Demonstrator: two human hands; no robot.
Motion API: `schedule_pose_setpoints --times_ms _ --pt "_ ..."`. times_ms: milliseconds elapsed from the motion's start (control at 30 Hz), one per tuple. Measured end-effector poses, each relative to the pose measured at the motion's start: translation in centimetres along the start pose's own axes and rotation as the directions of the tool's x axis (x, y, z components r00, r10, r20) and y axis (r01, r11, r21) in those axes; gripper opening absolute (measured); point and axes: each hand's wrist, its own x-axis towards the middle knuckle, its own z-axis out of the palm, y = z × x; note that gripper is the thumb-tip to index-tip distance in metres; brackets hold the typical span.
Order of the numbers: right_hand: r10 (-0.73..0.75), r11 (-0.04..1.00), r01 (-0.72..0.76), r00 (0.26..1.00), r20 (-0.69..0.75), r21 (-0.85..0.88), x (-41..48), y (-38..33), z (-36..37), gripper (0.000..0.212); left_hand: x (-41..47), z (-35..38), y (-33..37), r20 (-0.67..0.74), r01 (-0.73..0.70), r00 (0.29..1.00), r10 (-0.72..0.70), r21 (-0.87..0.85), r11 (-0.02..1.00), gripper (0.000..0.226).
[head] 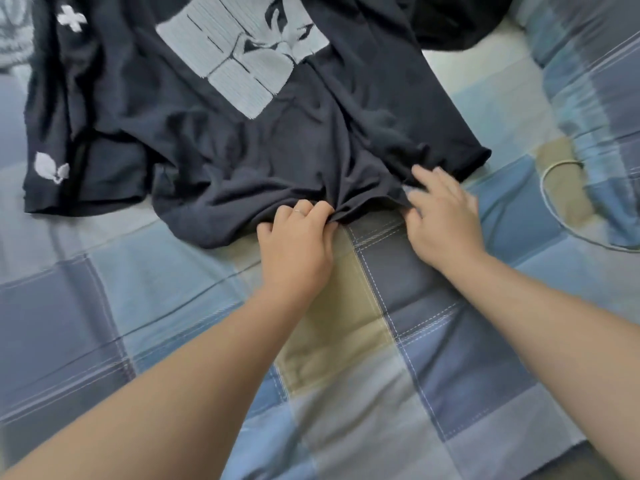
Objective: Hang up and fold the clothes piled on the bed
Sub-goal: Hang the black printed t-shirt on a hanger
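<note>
while the dark t-shirt [242, 150] lies rumpled, print up, at the far middle of the bed [415, 375], the left hand [294, 244] pinches its near hem and the right hand [443, 216] rests spread-fingered just beside, so it's seemingly being flattened for folding, and next that hem wants pulling taut.

A checked bedcover [450, 393] in blue, grey and tan patches is lying spread across the view, creasing lightly. Matching checked bedding [595, 74] is bulging up at the upper right, and a thin pale cord [562, 163] is looping over the cover below it.
</note>
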Motion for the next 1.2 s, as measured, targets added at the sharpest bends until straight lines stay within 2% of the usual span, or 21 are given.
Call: schedule_pose_setpoints --times_ms 200,300,500,633,700,833,900,1000,1100,1200 --pt "-0.014 1.000 0.014 0.978 0.209 0.005 -7.5 -3.0 -2.2 0.023 -5.0 -3.3 -1.7 0.213 0.137 0.969 -0.122 -0.057 0.989 0.023" --pt "-0.036 0.997 0.022 0.979 0.200 0.073 -10.6 -5.2 -5.5 0.024 -8.4 -6.5 -1.9 0.287 0.172 0.944 -0.160 -0.016 0.985 0.023" --pt "-0.081 0.979 0.038 0.975 0.206 0.201 -17.6 -9.2 -15.6 0.030 -16.7 -16.0 1.7 0.312 0.304 0.911 -0.268 -0.071 0.950 0.021" --pt "-0.184 0.949 0.155 0.979 0.083 0.276 -23.6 -10.7 -22.4 0.020 -23.6 -20.8 4.9 0.381 0.365 0.876 -0.296 -0.121 0.923 0.020" --pt "-0.238 0.920 0.197 0.968 0.083 0.338 -26.5 -11.4 -25.4 0.020 -26.7 -22.9 6.4 0.412 0.408 0.854 -0.316 -0.156 0.900 0.027" --pt "-0.215 0.883 0.132 0.967 0.138 0.450 -32.2 -13.0 -30.8 0.021 -33.9 -27.3 8.6 0.467 0.479 0.823 -0.322 -0.268 0.836 0.019" --pt "-0.152 0.846 0.055 0.978 0.141 0.531 -34.6 -14.5 -33.2 0.028 -36.8 -29.4 8.9 0.463 0.494 0.824 -0.325 -0.310 0.812 0.017" --pt "-0.089 0.790 -0.021 0.985 0.148 0.612 -37.5 -17.4 -35.6 0.042 -39.9 -32.3 8.1 0.383 0.500 0.849 -0.365 -0.357 0.789 0.014" --pt "-0.030 0.743 -0.093 0.985 0.172 0.663 -38.9 -20.1 -36.5 0.041 -41.1 -35.4 5.1 0.275 0.502 0.864 -0.422 -0.419 0.756 0.015" --pt "0.049 0.706 -0.173 0.979 0.196 0.687 -39.7 -22.8 -36.6 0.026 -41.2 -39.4 1.3 0.170 0.477 0.875 -0.453 -0.463 0.747 0.017"
